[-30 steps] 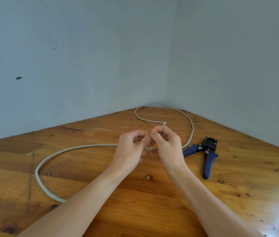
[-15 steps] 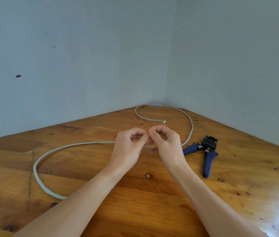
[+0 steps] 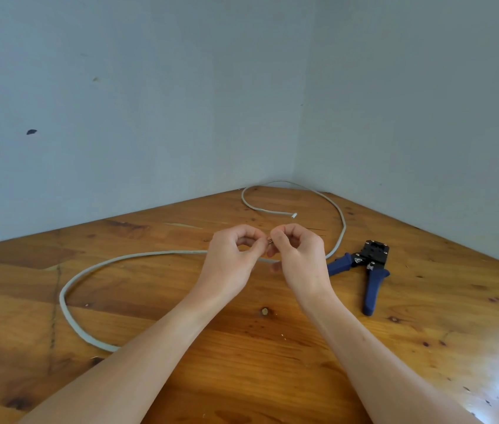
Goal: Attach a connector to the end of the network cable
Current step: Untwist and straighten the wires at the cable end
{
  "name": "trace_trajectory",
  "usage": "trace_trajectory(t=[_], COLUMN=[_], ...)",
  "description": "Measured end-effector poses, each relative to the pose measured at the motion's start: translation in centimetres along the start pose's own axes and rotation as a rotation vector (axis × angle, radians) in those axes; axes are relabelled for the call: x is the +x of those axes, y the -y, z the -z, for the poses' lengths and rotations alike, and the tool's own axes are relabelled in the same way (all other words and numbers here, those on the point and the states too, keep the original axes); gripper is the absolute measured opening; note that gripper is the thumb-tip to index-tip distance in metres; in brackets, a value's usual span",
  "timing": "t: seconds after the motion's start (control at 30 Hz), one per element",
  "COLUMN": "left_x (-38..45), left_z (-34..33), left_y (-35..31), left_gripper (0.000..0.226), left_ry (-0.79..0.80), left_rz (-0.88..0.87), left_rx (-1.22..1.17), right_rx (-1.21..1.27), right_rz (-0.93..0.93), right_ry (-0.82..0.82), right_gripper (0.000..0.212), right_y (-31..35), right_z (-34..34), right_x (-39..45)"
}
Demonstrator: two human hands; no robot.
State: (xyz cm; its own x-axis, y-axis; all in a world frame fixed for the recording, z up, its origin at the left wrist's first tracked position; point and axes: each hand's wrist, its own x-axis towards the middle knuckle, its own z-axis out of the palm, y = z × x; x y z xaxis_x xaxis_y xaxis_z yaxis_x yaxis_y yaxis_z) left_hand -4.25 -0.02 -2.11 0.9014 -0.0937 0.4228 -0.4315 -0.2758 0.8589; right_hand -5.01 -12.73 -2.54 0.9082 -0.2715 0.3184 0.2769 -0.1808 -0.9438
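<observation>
**Wire ends pinched between two hands above a wooden worktop**

Both hands had barely shifted from the earlier frames; they stayed close together, fingertips nearly meeting, and the gap between them looked a little more open than half a second before. The left hand (image 3: 232, 261) was curled, thumb and forefinger pinching the end of the grey network cable (image 3: 126, 261). The right hand (image 3: 298, 255) was curled too, pinching something small and brownish at the cable's tip, too small to tell whether it was bare wires or a connector. From the left hand the cable ran out in a wide loop across the wooden worktop (image 3: 425, 347). The cable's other end (image 3: 293, 215) lay cut and bare near the corner of the walls. A blue-handled crimping tool (image 3: 370, 270) rested on the worktop just right of the right hand, untouched.

The likely risk was the thin wires slipping out of order or splaying under the pinch, so they would not seat properly in a connector. A tug from the loop's weight could also pull the end free.
</observation>
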Motion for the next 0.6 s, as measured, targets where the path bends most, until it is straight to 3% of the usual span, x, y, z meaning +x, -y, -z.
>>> trace_trajectory(t=[0.2,0.33,0.47,0.6], left_x=[0.01,0.07,0.25,0.1], left_z=[-0.21,0.02,0.27,0.21], left_y=[0.25,0.18,-0.01,-0.36], left_gripper=[0.015,0.018,0.018,0.018], left_ry=[0.002,-0.021,-0.014,0.002], left_rz=[-0.08,-0.087,0.043,0.152], left_rx=[0.113,0.052,-0.124,-0.28], right_rx=[-0.066,0.082,0.328,0.367], right_rz=[0.059,0.014,-0.056,-0.037], right_ry=[-0.01,0.045,0.146,0.183], right_gripper=[0.012,0.014,0.018,0.014], right_y=[-0.1,0.05,0.11,-0.15], right_z=[-0.15,-0.07,0.16,0.21], right_x=[-0.2,-0.05,0.02,0.03])
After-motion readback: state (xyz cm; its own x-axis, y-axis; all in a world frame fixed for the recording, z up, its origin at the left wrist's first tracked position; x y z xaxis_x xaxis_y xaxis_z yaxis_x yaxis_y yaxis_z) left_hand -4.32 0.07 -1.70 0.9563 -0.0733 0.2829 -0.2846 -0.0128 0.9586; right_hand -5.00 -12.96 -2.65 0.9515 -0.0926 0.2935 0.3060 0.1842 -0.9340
